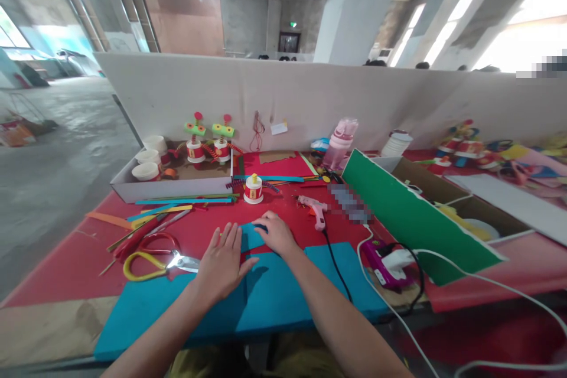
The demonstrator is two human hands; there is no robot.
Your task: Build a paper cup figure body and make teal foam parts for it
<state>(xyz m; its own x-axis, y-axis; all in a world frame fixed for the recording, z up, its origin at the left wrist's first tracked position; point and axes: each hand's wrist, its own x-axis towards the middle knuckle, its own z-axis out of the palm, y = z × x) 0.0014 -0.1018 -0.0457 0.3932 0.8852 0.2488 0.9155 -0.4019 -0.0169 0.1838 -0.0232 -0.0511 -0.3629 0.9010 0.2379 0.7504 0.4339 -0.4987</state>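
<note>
My left hand [224, 260] lies flat, fingers stretched out, at the left side of a small blue piece of paper or foam [251, 240]. On the far right edge of that piece, my right hand [277, 233] has its fingers bent and pressed together. Something dark shows at its fingertips, but what it is cannot be made out. Under both hands spread larger blue sheets [274, 289]. Scissors [163, 263] with one red and one yellow handle lie left of my left hand. Beyond the hands stands a white and red paper cup [254, 190] with a yellow top and coiled arms.
A pink glue gun [315, 209] with a black cord lies to the right. Near it are a purple power strip [387, 266] and a green-sided box [411, 218]. At the left, a white box [177, 186] holds cups and two cup figures. Coloured strips [186, 201] lie before it.
</note>
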